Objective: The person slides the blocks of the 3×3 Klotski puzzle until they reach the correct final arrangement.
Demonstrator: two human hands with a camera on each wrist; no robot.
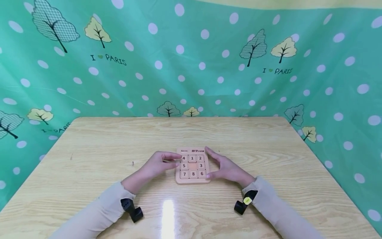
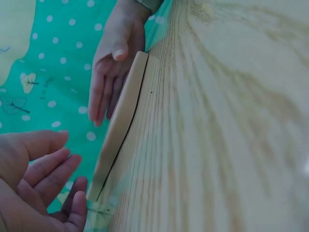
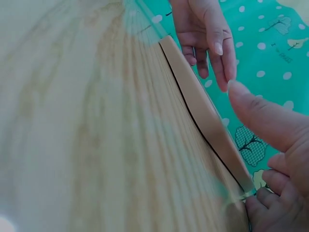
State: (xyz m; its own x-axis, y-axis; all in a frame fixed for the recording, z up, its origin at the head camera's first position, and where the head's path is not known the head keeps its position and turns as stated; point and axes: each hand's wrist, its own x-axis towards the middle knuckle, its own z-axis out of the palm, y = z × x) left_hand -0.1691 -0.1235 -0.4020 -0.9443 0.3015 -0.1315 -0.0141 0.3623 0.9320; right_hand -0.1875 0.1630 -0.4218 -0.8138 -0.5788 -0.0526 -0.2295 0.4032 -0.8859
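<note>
A sliding number puzzle (image 1: 192, 182) lies flat on the table, a pale wooden-looking square with numbered tiles. Its rows read 4, 1, 2, then 5, a gap in the centre, and 3, then 7, 8, 6. At its left edge is my left hand (image 1: 158, 163), fingertips right by tiles 4 and 5, fingers loosely bent with nothing between them. My right hand (image 1: 226, 167) spreads along the right edge, index finger up at the top corner and thumb near tile 6. Both wrist views show the puzzle's side (image 2: 118, 128) edge-on, with the hands relaxed around it.
The wood-grain table (image 1: 119, 139) extends around the puzzle, with a bright light reflection near its front. A green dotted cloth (image 1: 191, 66) with printed trees hangs behind and at the sides. Black wrist cameras (image 1: 131, 209) are strapped over both sleeves.
</note>
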